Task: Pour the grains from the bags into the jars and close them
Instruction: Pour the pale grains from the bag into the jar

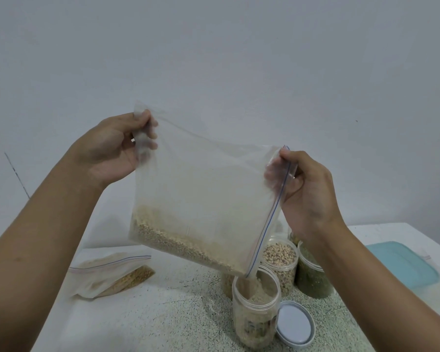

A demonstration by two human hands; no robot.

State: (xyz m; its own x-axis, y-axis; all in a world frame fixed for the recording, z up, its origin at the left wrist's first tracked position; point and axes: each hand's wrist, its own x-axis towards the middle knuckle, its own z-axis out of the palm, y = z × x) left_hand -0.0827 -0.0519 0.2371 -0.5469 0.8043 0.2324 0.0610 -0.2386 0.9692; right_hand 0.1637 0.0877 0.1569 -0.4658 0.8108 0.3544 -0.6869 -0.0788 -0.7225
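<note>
Well below the left fingers, a second zip bag [107, 275] slumps on the surface [163, 316], its contents cloudy. The left hand [109, 151] pinches the raised corner of the clear bag [201, 189], with its fingers [149, 138] curled behind the film and blurred by it. Pale grains [178, 245] run from the corner beneath the right fingers into an open jar [255, 308]. A lid [295, 323] lies just beside it. The right hand [310, 196] grips the zip edge, its fingertips smeared behind plastic. Under that wrist a bean jar [281, 257] and a green-filled jar [311, 275] stand partly hidden. A teal container [404, 262] lies further right.
</note>
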